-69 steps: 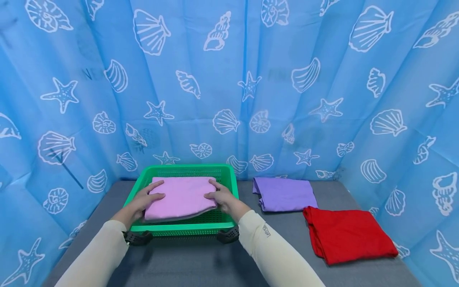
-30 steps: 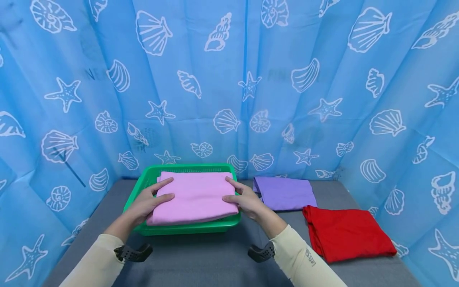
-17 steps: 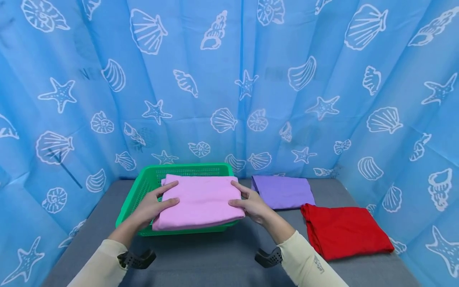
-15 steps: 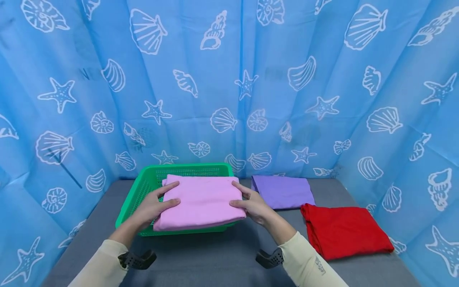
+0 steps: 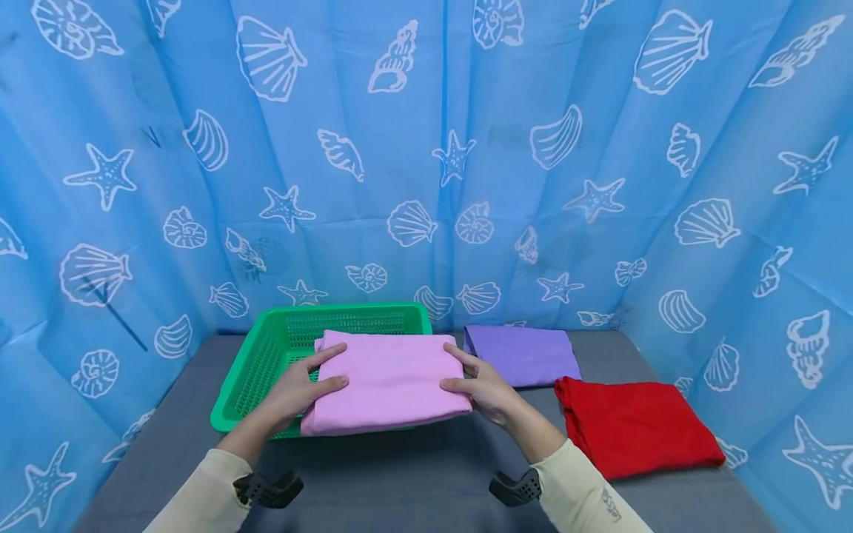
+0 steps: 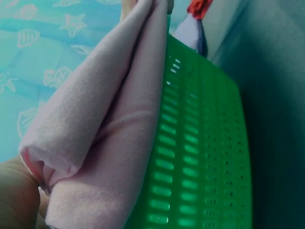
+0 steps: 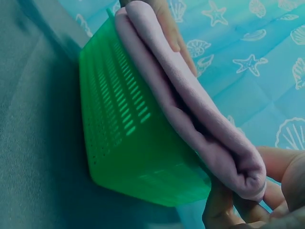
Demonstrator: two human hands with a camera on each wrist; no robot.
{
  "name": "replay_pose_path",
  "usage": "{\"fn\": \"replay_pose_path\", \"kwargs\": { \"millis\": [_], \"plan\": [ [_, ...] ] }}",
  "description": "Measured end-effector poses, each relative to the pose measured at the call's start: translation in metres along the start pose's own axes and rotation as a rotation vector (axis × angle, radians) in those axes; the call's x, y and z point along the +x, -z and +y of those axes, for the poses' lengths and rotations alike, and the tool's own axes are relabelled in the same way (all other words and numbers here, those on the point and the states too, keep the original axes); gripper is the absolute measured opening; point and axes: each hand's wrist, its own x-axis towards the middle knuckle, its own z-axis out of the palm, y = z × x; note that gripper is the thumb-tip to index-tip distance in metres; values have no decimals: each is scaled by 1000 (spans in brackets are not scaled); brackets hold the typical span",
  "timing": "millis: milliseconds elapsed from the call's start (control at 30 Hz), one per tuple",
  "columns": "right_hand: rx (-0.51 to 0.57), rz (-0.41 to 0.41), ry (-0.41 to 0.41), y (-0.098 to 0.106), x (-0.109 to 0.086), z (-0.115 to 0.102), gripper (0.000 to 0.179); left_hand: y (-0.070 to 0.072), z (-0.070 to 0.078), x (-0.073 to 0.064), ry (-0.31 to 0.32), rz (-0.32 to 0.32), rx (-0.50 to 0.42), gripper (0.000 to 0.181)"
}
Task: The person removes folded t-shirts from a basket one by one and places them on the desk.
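A folded pink cloth (image 5: pixel 393 381), several layers thick, is held up between both hands over the front right part of a green plastic basket (image 5: pixel 229 392). My left hand (image 5: pixel 296 392) grips its left edge, thumb on top. The right hand (image 5: pixel 489 389) grips the opposite edge the same way, and in the right wrist view its fingers (image 7: pixel 219 205) reach under the cloth. Seen from the left wrist, the folded layers (image 6: pixel 105 119) stand above the basket's slotted wall (image 6: pixel 200 143). The cloth hides part of the basket's inside.
To the right of the basket, a folded purple cloth (image 5: pixel 526 355) lies on the grey table surface (image 5: pixel 400 488). A folded red cloth (image 5: pixel 636 426) lies nearer, overlapping the purple one's corner. Behind hangs a blue curtain (image 5: pixel 426 111) with white shell prints.
Both hands have lifted the pink cloth from inside the basket and carried it to the right and nearer. More of the basket's left inside shows. The purple and red cloths lie as before.
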Motion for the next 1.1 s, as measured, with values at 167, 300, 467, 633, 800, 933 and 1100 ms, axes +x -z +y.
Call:
{"fn": "replay_pose_path", "kwargs": {
  "millis": [167, 300, 467, 633, 800, 933, 1100],
  "plan": [
    [2, 6, -12, 6, -5, 1, 71, -6, 3, -2, -24, -3, 28, 66],
    [-4, 2, -18, 12, -9, 3, 71, -12, 6, -3, -51, 10, 99, 64],
    [-16, 11, -36, 19, -16, 6, 71, -20, 11, -5, -53, 35, 166, 62],
    [-47, 48, -56, 24, -22, 7, 70, -26, 16, -6, -66, 42, 178, 59],
    [-76, 73, -68, 29, -28, 7, 70, -33, 20, -7, -64, 42, 164, 58],
    [-88, 78, -74, 34, -34, 7, 71, -39, 22, -8, -87, 46, 170, 55],
    [-73, 68, -77, 42, -40, 8, 71, -48, 25, -9, -120, 48, 169, 54]
  ]
}}
